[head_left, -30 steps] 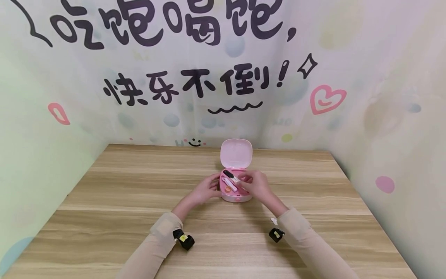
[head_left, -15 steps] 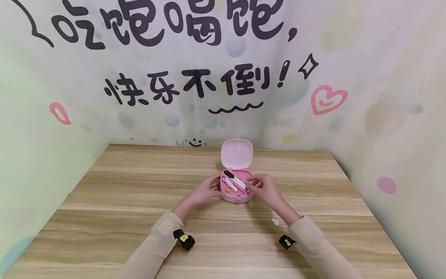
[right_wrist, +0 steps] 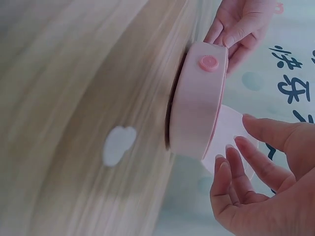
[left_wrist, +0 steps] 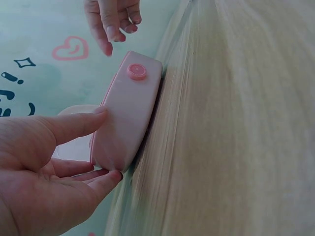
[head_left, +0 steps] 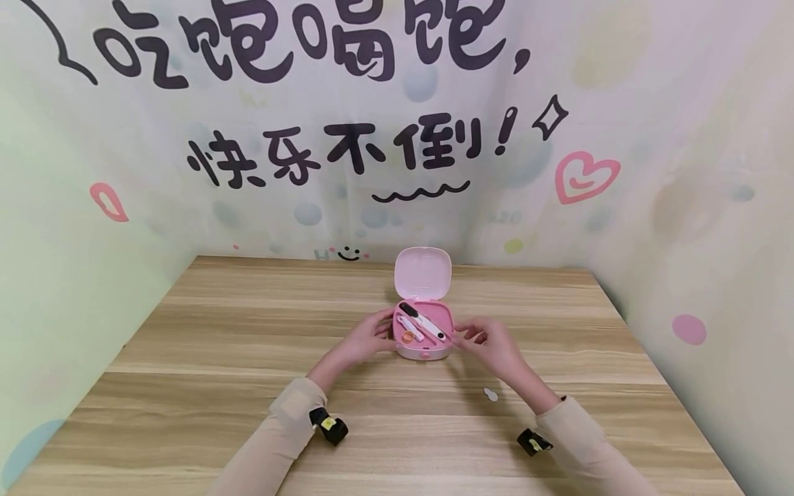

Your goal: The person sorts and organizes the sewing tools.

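A small pink box (head_left: 424, 353) with its lid (head_left: 423, 273) raised stands toward the back of the table. Inside lies a slim white tool with a black end (head_left: 428, 325), slanting across the tray. Left of it are a small whitish-lilac clipper-like item (head_left: 410, 328) and an orange round piece (head_left: 407, 337). My left hand (head_left: 366, 337) holds the box's left corner, its thumb at the front rim and fingers along the side (left_wrist: 106, 142). My right hand (head_left: 493, 344) hovers by the box's right side, fingers loosely bent with nothing between them.
A white flat two-lobed piece (head_left: 491, 394) lies on the wooden table (head_left: 397, 441) in front of the right hand. Behind the table hangs a printed cloth (head_left: 279, 220) with large dark writing. Each wrist wears a black camera (head_left: 329, 427).
The right hand has let go of the black-and-white tool, now lying in the box, and has drawn back to the right. The left hand stays on the box.
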The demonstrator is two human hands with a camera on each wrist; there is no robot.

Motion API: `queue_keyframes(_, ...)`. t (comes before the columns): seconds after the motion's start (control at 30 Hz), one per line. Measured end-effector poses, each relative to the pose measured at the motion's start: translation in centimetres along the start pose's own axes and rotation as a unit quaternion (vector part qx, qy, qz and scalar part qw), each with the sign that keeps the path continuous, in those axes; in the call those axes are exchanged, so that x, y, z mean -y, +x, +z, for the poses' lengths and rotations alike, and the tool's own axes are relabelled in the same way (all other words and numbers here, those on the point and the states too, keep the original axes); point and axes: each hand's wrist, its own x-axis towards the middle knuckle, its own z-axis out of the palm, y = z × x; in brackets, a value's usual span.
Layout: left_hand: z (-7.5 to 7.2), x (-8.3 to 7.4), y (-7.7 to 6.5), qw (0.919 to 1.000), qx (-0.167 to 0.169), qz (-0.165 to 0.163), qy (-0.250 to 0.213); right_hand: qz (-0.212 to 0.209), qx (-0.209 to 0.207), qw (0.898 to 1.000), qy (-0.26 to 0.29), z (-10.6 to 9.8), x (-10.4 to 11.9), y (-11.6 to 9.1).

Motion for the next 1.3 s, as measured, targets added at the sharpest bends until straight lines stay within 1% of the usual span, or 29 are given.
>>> queue_keyframes(0.2, 0.2, -0.1, 0.0, 1.0000, -0.004, -0.001, -0.003, -0.006, 0.005, 1.000, -0.012, -1.0, -1.0, -1.5)
queue_keyframes(0.33, 0.2, -0.1, 0.0, 1.0000, -0.005, -0.002, -0.001, 0.003, 0.000, 1.000, -0.009, -1.5, -1.7, -2.4)
queue_keyframes(0.57, 0.2, -0.2, 0.0, 1.0000, -0.008, -0.002, -0.004, 0.002, 0.013, 1.000, -0.016, -2.1, -2.7, -3.8)
queue_keyframes(0.73, 0.2, 0.0, -0.2, 0.9999, -0.010, -0.009, 0.002, 0.021, 0.025, 0.999, -0.007, -2.6, -3.4, -5.1)
queue_keyframes(0.9, 0.2, 0.2, -0.1, 0.9998, -0.015, -0.008, 0.001, 0.030, 0.038, 0.999, -0.014, -2.7, -4.1, -6.2)
queue_keyframes(1.13, 0.2, 0.3, 0.1, 0.9999, -0.011, 0.000, 0.003, 0.044, 0.065, 0.997, 0.013, -2.8, -4.6, -7.5)
queue_keyframes(1.3, 0.2, 0.4, 0.1, 1.0000, -0.007, 0.000, -0.005, 0.043, 0.064, 0.997, 0.013, -2.7, -5.0, -8.1)
